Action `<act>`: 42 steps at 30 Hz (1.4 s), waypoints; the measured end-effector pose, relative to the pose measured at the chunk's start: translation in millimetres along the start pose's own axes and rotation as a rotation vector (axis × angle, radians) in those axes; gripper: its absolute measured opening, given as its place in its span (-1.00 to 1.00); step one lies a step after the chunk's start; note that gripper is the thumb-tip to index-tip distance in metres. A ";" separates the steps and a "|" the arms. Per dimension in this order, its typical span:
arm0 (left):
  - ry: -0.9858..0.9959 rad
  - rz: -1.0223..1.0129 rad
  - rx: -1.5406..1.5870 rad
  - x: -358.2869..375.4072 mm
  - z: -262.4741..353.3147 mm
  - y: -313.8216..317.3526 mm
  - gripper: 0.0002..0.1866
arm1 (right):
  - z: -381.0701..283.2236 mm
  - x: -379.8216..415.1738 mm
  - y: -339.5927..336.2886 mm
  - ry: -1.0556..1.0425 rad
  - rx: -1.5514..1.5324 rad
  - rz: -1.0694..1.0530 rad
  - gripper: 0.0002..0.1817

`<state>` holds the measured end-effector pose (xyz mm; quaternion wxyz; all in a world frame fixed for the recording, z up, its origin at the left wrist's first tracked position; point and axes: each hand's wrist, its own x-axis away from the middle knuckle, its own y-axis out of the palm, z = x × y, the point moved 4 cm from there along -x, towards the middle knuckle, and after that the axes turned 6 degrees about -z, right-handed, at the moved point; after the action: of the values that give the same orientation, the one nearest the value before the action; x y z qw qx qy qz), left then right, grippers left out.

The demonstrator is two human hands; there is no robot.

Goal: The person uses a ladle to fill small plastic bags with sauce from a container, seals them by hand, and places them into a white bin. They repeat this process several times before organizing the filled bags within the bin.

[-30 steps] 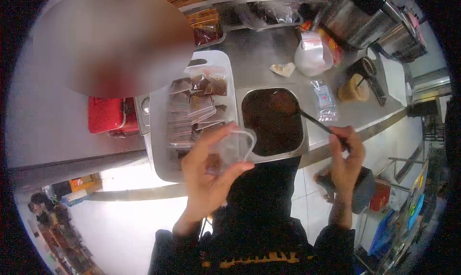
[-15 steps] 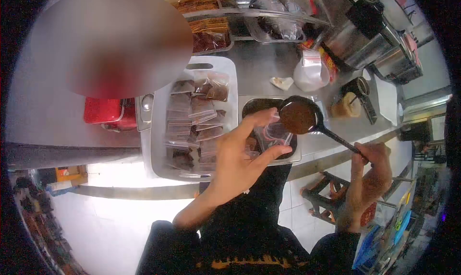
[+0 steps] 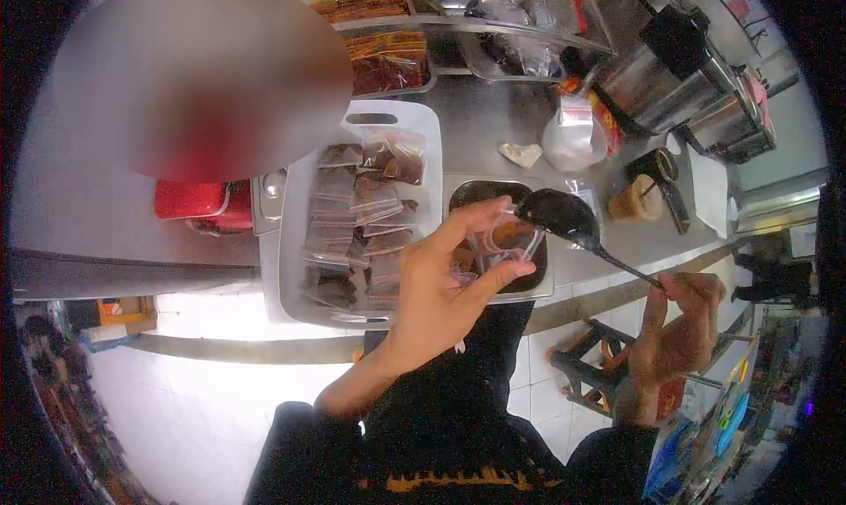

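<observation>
A small clear zip bag (image 3: 514, 251) is held open at the mouth by my left hand (image 3: 432, 280), its thumb and fingers curved round the opening. Brown liquid shows inside the bag's mouth. In my right hand (image 3: 683, 315) is the handle of a black ladle (image 3: 568, 216); its bowl tilts down against the bag's near right rim, and its inside looks dark with little liquid visible. Beneath the bag is a metal pan (image 3: 544, 286) with dark contents, partly hidden by my left hand. Left of it, a white tub (image 3: 291, 280) holds several filled brown bags (image 3: 374, 201).
A person with a blurred head stands across the counter at left, near a red container (image 3: 189, 198). To the right are a cup of light-brown drink (image 3: 636, 203), a white bag (image 3: 573, 142) and large steel pots (image 3: 652, 60). A dark stool (image 3: 590, 364) stands below.
The ladle has tipped over, and the brown liquid that filled its bowl has largely gone; brown liquid now shows in the bag. My left hand keeps the bag in nearly the same place.
</observation>
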<state>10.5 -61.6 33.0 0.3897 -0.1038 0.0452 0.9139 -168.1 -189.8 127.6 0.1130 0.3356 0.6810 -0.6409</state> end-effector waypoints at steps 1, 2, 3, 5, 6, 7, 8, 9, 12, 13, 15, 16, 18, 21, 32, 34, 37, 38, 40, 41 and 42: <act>0.000 0.001 0.000 0.0 0.4 -0.4 -0.55 | 0.6 0.2 1.2 0.003 0.010 0.040 -0.78; -0.008 -0.004 0.014 0.0 0.8 -0.8 -0.55 | 0.7 0.3 1.5 0.006 0.019 0.079 -0.72; -0.017 -0.011 0.028 0.0 1.2 -1.1 -0.55 | 0.4 0.1 2.1 0.005 0.019 0.080 -0.72; -0.013 -0.016 0.010 -0.4 2.3 -2.0 -0.55 | 0.2 -0.2 2.6 0.000 0.003 0.089 -0.72; -0.010 -0.024 -0.007 -0.5 2.6 -2.1 -0.55 | 0.4 -0.4 3.0 0.000 0.003 0.089 -0.72; -0.011 -0.024 -0.008 -0.5 1.7 -1.6 -0.55 | 0.4 -0.7 3.5 -0.014 -0.004 0.086 -0.72; -0.016 -0.017 0.028 -0.4 0.0 -0.5 -0.54 | 0.2 -0.8 4.0 -0.027 -0.011 0.084 -0.72; -0.022 -0.012 0.063 -0.3 -1.2 -0.1 -0.54 | 0.2 -0.9 4.4 -0.026 -0.012 0.083 -0.72; -0.032 -0.004 0.059 0.2 -0.2 -0.6 -0.53 | 0.2 -1.4 5.0 -0.022 -0.012 0.073 -0.72; -0.033 -0.003 0.059 0.1 -1.8 -1.1 -0.53 | 0.2 -1.3 5.1 -0.015 -0.016 0.067 -0.72; 0.015 -0.018 0.055 -0.5 -4.1 -1.7 -0.51 | 0.9 -1.8 5.9 -0.009 -0.021 0.059 -0.72; 0.014 -0.018 0.055 -0.7 -3.6 -2.5 -0.51 | 1.4 -1.7 6.5 -0.020 -0.025 0.066 -0.72; 0.022 -0.036 0.022 -1.2 -0.6 -2.9 -0.47 | 1.5 -1.5 7.2 -0.031 -0.029 0.071 -0.72; 0.046 -0.014 0.005 -0.1 2.2 -2.8 -0.42 | 1.3 -0.5 9.6 -0.003 -0.008 0.065 -0.77; -0.002 -0.026 0.120 0.9 -4.6 -7.6 -0.42 | 25.0 12.2 40.3 0.500 -0.692 -0.146 -0.85; -0.003 -0.034 0.129 2.4 -6.1 -11.1 -0.42 | 36.1 14.0 42.4 0.551 -0.713 -0.161 -0.85; -0.063 0.032 0.136 7.9 -0.7 -26.1 -0.41 | 49.5 17.6 57.2 0.634 -0.678 -0.196 -0.85; -0.124 0.067 0.132 11.7 -1.2 -33.7 -0.40 | 48.5 16.8 65.0 0.503 -0.470 -0.259 -0.85; -0.085 0.131 0.168 16.0 -5.2 -43.8 -0.38 | 42.9 22.4 85.0 0.312 -0.127 -0.371 -0.81; -0.092 0.124 0.165 17.5 -4.9 -46.3 -0.38 | 45.3 27.6 96.4 0.322 -0.130 -0.373 -0.81; -0.074 0.164 0.106 19.2 -2.5 -50.9 -0.38 | 41.5 29.6 106.2 0.132 -0.011 -0.331 -0.81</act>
<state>34.6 -13.3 26.2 0.3199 -0.0450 0.0875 0.9423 -137.8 -224.9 19.3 -0.0370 0.2596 0.7363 -0.6238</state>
